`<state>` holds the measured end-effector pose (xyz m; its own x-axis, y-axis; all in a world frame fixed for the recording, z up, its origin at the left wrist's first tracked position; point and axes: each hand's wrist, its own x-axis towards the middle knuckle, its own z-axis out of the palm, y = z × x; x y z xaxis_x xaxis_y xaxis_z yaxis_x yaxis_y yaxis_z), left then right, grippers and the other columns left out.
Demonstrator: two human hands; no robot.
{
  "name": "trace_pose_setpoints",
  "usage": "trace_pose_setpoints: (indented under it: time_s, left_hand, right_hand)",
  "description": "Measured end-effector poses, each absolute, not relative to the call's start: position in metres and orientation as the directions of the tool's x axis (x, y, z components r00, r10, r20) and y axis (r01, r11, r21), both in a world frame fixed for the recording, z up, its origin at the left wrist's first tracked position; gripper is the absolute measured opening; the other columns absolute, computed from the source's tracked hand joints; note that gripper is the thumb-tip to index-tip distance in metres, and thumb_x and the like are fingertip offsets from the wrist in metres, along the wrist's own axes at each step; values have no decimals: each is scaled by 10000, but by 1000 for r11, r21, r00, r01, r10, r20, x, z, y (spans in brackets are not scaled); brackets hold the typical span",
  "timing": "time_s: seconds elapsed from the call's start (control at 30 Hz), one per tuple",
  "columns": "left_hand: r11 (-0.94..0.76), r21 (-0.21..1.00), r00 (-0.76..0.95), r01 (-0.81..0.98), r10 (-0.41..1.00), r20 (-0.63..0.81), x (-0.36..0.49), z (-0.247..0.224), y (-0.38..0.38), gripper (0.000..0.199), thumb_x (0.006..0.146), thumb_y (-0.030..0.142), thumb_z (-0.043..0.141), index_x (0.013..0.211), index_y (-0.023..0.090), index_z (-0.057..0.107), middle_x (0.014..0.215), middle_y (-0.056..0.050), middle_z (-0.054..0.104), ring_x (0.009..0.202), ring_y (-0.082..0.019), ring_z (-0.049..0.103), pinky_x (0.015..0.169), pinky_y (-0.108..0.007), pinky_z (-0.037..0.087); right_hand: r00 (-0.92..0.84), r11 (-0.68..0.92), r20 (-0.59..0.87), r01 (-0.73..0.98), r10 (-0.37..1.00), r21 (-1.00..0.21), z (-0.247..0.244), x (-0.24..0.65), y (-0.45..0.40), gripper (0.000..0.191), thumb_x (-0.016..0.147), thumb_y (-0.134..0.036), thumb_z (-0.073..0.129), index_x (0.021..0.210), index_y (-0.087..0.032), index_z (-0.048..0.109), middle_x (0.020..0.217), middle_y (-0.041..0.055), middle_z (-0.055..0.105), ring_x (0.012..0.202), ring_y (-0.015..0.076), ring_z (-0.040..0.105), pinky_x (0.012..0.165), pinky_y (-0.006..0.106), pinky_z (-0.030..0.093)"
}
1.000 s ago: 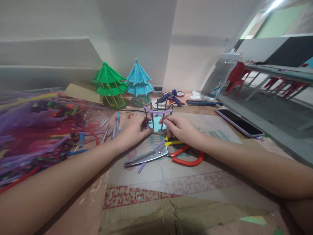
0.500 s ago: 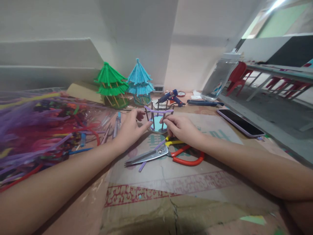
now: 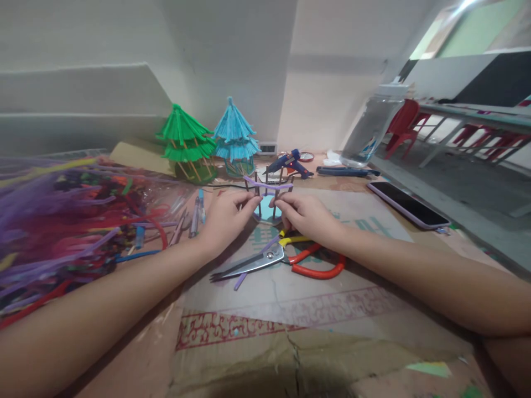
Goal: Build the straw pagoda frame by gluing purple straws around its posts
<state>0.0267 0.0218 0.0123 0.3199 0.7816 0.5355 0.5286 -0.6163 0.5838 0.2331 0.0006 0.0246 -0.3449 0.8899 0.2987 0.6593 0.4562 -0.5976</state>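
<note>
Between my hands stands a small frame of thin brown posts on a round light-blue base (image 3: 269,209). A purple pipe cleaner (image 3: 269,187) runs across the posts near their tops. My left hand (image 3: 232,218) pinches a front-left post between thumb and fingers. On the other side, my right hand (image 3: 305,213) has its thumb and fingertips closed on the front-right post. Scissors with red handles (image 3: 317,271) lie just below the right hand, blades pointing left, over another purple strip (image 3: 240,281).
Behind stand a green tiered-roof model (image 3: 186,138) and a blue one (image 3: 234,132). A glue gun (image 3: 286,161), blue cutter (image 3: 347,172), clear bottle (image 3: 371,127) and phone (image 3: 409,204) lie to the right. Pipe cleaners (image 3: 62,215) heap at left, partly blurred.
My left hand has moved in, its open fingers closing at the front-left post. The right hand keeps its pinch. The view has shifted slightly.
</note>
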Motion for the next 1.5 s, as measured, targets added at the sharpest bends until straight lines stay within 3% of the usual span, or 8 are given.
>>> trace_pose_setpoints:
  time_s: [0.7,0.87,1.0,1.13,1.23,1.37,1.5]
  left_hand:
    - [-619,577,333,533,780,530,27,14,22,313,983,372,543,819,191,738,761,-11,703,768,-190,637,710,-304,434]
    - [-616,587,340,526,785,518,25,10,24,276,976,357,543,905,191,752,866,-26,753,827,-205,662,793,-325,477]
    - [-599,597,324,534,797,510,19,9,24,246,961,351,548,930,195,736,967,-39,766,923,-224,672,881,-357,488]
    - [-538,653,235,533,835,497,14,11,20,220,960,378,538,943,198,665,884,-27,711,798,-188,632,734,-320,483]
    - [-531,680,174,505,835,522,14,8,20,120,928,323,554,943,205,571,852,-7,633,760,-159,591,713,-293,478]
    - [-548,611,235,572,822,518,16,1,24,108,869,280,584,936,198,560,893,-29,617,855,-193,595,802,-336,487]
    - [-584,536,354,609,805,475,16,-1,27,186,885,323,589,987,183,656,956,-65,682,932,-242,617,871,-399,476]
  right_hand:
    - [-336,446,294,657,895,-608,26,233,-1,256,1006,-301,468,879,-195,664,542,-47,620,501,112,565,597,247,396]
    - [-337,465,320,658,885,-593,24,234,-3,309,1004,-319,476,793,-195,665,564,-36,620,507,108,537,580,246,386]
    - [-337,480,343,658,877,-580,26,239,-10,303,1000,-315,458,859,-202,702,579,-28,613,528,124,544,594,265,402]
    - [-272,498,437,651,857,-573,32,248,-20,261,973,-352,490,971,-219,713,637,-5,629,584,156,576,615,295,431]
    - [-183,489,506,652,843,-579,35,255,-20,256,961,-387,504,819,-226,643,644,2,600,601,156,547,608,295,425]
    - [-138,458,509,671,850,-583,27,263,-4,285,928,-418,543,727,-215,547,654,1,581,608,144,504,589,280,398]
    - [-252,443,382,685,889,-579,17,265,9,218,876,-394,612,893,-187,679,714,14,670,607,147,536,590,274,409]
